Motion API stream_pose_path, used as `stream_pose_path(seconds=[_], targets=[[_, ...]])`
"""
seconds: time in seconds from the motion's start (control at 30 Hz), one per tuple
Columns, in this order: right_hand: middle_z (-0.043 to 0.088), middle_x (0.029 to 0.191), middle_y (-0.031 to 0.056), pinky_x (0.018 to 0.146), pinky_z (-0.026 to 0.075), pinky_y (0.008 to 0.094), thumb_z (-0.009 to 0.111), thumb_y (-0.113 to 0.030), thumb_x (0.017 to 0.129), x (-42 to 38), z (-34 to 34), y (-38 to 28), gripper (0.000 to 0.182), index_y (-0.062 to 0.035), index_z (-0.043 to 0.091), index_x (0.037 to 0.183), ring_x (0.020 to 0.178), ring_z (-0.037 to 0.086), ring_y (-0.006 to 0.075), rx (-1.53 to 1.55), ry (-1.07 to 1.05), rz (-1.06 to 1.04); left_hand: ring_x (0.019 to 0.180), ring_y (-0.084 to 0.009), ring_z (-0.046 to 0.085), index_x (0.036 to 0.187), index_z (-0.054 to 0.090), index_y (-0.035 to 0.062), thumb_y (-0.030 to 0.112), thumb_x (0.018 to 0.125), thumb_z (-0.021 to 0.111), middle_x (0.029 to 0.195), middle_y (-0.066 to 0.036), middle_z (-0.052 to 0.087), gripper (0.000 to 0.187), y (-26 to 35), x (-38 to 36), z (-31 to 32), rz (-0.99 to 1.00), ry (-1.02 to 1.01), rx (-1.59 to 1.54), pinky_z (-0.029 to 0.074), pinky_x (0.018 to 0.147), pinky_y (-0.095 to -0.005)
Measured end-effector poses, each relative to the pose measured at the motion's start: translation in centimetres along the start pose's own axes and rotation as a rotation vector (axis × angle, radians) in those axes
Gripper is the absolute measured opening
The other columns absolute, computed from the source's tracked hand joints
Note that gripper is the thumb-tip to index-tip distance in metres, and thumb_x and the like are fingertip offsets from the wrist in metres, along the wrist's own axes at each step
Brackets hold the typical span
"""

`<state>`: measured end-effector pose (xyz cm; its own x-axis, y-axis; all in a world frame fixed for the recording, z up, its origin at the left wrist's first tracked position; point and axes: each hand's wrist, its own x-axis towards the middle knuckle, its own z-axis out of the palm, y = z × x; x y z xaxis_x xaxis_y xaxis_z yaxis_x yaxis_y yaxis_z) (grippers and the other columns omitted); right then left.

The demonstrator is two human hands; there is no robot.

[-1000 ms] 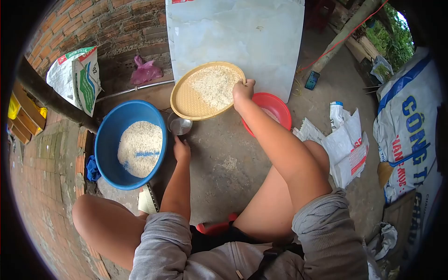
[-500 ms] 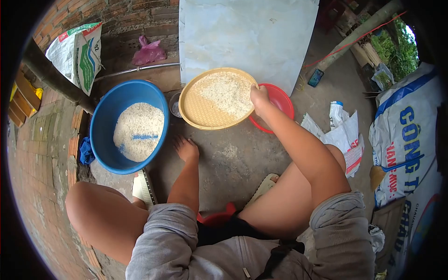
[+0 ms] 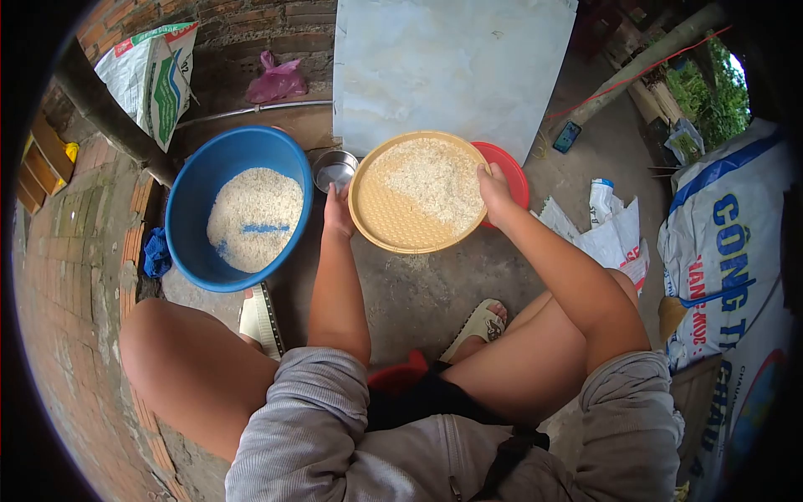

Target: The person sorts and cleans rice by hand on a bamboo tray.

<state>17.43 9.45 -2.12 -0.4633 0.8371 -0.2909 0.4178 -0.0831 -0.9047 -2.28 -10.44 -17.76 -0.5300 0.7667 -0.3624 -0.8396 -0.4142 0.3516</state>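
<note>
A round yellow woven tray carries a spread of white rice grains, heaped to its upper right. My right hand grips the tray's right rim, thumb on top. At the left rim, my left hand is up against the tray and seems to hold it; some of its fingers are hidden. Just beyond that hand is a small metal bowl. To the left, a blue basin holds more white rice. Partly covered by the tray, a red basin lies behind it.
A pale board leans at the back. Torn white sacks and a large printed sack lie on the right. A pink plastic bag, a phone and a blue cloth are around the floor area.
My left hand has risen from near the floor to the tray's left rim. The tray has shifted slightly right and nearer in view, exposing more of the metal bowl. My right hand keeps its grip.
</note>
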Motion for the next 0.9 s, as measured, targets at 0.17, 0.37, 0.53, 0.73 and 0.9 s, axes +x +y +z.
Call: stream_pose_path(seconds=[0.17,0.37,0.53,0.73,0.9], targets=[[0.056,0.096,0.0112,0.079,0.043,0.0343,0.040,-0.030,0.096,0.8,-1.1,1.7,0.028,-0.0045,0.047,0.103,0.089,0.054,0.0192,-0.197,0.045,-0.097,0.114,-0.0256,0.052,0.127,0.047,0.0037,0.049,0.095,0.034,0.125,-0.012,0.054,0.057,-1.8,-1.0,1.8,-0.111,-0.146,0.079,0.041,0.097,-0.0383],[0.054,0.116,0.0140,0.084,0.047,0.0371,0.036,-0.025,0.098,0.9,-0.2,1.7,0.037,-0.0028,0.039,0.128,0.101,0.057,0.0238,0.016,-0.259,0.228,0.113,-0.0277,0.053,0.128,0.045,0.0042,0.041,0.093,0.044,0.123,-0.014,0.054,0.051,-4.3,-2.9,-0.3,-0.113,-0.026,0.145,0.042,0.096,-0.0395],[0.056,0.114,0.0241,0.089,0.045,0.0420,0.044,-0.031,0.093,1.7,3.9,7.2,0.046,0.0020,0.038,0.124,0.106,0.056,0.0359,-0.439,-0.029,0.099,0.109,-0.0274,0.055,0.127,0.046,0.0019,0.034,0.090,0.053,0.122,-0.015,0.054,0.049,-4.9,-3.2,-4.0,-0.061,0.180,0.110,0.044,0.093,-0.0375],[0.053,0.115,0.0298,0.090,0.043,0.0460,0.048,-0.034,0.090,-0.9,6.0,16.8,0.050,0.0047,0.040,0.120,0.108,0.053,0.0415,-0.460,0.116,0.227,0.101,-0.0242,0.057,0.123,0.050,0.0038,0.040,0.087,0.056,0.117,-0.012,0.057,0.052,-4.4,-3.5,-6.6,-0.030,0.312,0.435,0.045,0.087,-0.0372],[0.055,0.112,0.0298,0.090,0.043,0.0442,0.051,-0.030,0.089,-2.6,8.6,18.4,0.046,0.0050,0.043,0.117,0.106,0.053,0.0413,-0.507,0.165,0.227,0.087,-0.0206,0.060,0.113,0.058,0.0026,0.038,0.085,0.060,0.101,-0.011,0.063,0.045,-5.2,-3.6,-8.8,0.129,0.515,0.701,0.048,0.079,-0.0345]])
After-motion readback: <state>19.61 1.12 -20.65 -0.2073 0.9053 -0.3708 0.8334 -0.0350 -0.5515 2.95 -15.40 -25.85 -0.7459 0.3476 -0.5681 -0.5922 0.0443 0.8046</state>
